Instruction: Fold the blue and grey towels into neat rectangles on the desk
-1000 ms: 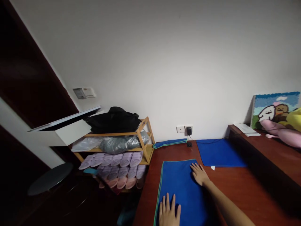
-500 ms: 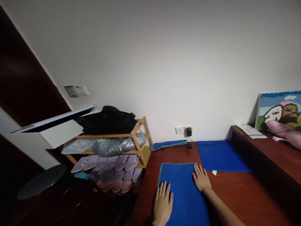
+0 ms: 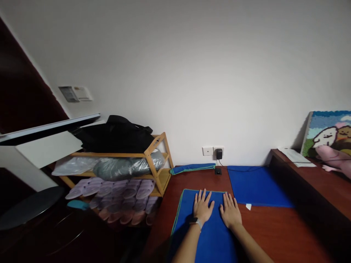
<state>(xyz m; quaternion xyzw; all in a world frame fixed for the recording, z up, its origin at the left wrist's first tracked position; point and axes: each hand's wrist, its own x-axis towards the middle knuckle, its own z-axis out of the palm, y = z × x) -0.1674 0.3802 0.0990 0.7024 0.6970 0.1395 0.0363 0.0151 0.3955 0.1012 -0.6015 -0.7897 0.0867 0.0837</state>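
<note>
A blue cloth [image 3: 211, 233] with a green stitched edge lies spread on the reddish-brown tabletop [image 3: 274, 233]. Flat on its upper part rests my left hand [image 3: 203, 207], fingers spread, a watch [image 3: 196, 221] at the wrist. My right hand [image 3: 230, 212] lies open at the cloth's right edge, its fingertips close to the top right corner. Behind, against the wall, a folded blue cloth [image 3: 193, 168] with green edging forms a narrow strip. Another blue cloth [image 3: 257, 186] lies flat to the right, a small white tag [image 3: 248, 206] at its front edge.
A wooden rack [image 3: 159, 171] on the left bears a black bag [image 3: 117, 135], plastic-wrapped bundles and several pairs of slippers [image 3: 123, 188]. A black charger [image 3: 219, 153] is plugged into the wall, its cable trailing right. On the raised ledge are papers [image 3: 297, 157], a pink plush toy [image 3: 333, 159] and a picture [image 3: 323, 128].
My left hand has slid forward and right, from the cloth's left edge to its upper middle. My right hand has shifted slightly, still at the right edge. The view has turned a little.
</note>
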